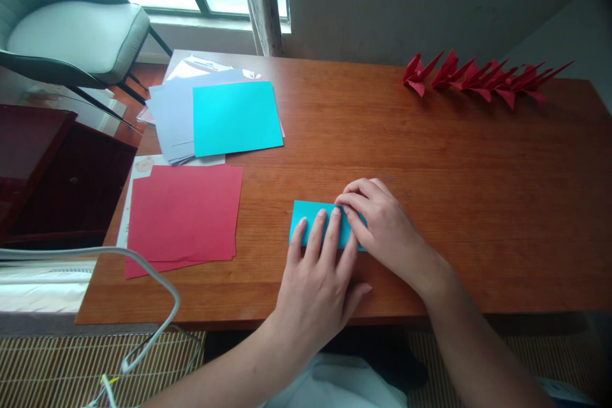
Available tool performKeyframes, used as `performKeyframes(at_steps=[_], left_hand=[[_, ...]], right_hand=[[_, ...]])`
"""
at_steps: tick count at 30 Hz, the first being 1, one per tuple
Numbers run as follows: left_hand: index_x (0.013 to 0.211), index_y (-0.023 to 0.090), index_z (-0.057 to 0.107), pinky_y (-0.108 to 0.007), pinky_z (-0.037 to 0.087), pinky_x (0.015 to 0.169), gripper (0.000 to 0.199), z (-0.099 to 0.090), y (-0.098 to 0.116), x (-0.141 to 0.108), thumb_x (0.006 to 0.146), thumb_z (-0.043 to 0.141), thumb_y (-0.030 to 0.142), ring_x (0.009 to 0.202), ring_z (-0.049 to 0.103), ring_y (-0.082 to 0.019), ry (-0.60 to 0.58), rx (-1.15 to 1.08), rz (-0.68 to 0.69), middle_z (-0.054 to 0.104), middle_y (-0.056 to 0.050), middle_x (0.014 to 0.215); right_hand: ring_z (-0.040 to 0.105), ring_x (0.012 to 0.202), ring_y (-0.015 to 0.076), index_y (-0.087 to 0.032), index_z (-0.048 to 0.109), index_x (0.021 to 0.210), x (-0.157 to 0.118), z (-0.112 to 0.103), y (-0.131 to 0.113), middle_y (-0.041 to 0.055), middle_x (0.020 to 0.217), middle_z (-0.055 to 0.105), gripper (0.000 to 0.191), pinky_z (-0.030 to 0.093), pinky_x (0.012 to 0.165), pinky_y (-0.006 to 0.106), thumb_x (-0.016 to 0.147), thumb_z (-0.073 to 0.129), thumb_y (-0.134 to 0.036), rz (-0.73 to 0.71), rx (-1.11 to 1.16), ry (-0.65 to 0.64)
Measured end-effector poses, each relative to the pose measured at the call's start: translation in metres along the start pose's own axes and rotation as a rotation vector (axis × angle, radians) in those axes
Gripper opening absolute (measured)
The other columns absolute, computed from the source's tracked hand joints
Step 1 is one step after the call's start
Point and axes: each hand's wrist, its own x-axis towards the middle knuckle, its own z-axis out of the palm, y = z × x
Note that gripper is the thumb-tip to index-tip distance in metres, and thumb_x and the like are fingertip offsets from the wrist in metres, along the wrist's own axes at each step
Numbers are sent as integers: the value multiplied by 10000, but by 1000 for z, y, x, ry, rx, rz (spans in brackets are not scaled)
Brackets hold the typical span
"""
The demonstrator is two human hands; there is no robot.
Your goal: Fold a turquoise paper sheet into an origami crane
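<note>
A small rectangle of bright blue paper, apparently folded, lies on the wooden table near its front edge. My left hand rests flat across it, fingers stretched and spread, the thumb out to the right on the wood. At the paper's far edge, my right hand has its fingers bent and the fingertips drawn together, pinching that edge. The right end of the paper is partly covered by my right hand.
A larger blue sheet tops pale lilac sheets at the back left. Red sheets lie nearer. Several red paper cranes stand in a row at the back right. A white cable loops over the front left corner.
</note>
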Motion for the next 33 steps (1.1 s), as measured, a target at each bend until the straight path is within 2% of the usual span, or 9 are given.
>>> performKeyframes(at_steps=[11,16,19,22,33], left_hand=[[1490,171,478,-575,210,1215,689,0,-1,1,953,503,601,1509,303,-389,13,0,17,376,-190,1618],[1465,174,509,-591,245,1201,675,-2,0,2,944,519,603,1485,345,-405,3,3,10,432,-192,1584],[1462,182,514,-597,271,1191,668,-3,1,2,940,528,599,1463,381,-411,-21,2,6,488,-188,1541],[1453,170,522,-604,280,1186,673,-4,1,2,937,528,602,1440,410,-424,-34,1,2,538,-195,1488],[1376,172,581,-599,254,1197,617,-3,-1,2,926,555,594,1432,414,-436,-23,-30,13,569,-202,1442]], right_hand=[[589,1000,268,-196,696,1014,3,-1,1,101,1043,674,226,527,917,440,927,524,-77,-19,5,-20],[618,1005,225,-208,638,1037,29,-4,-9,87,1059,665,369,524,906,376,856,434,41,-101,160,-29],[619,912,191,-200,595,979,47,-3,-17,65,987,649,320,517,833,320,852,424,39,-135,244,-78],[603,891,180,-192,564,971,56,0,-22,63,974,640,294,504,825,307,861,406,30,-177,279,-139],[581,877,185,-211,533,939,54,4,-25,55,950,621,267,484,814,311,870,397,8,-212,274,-197]])
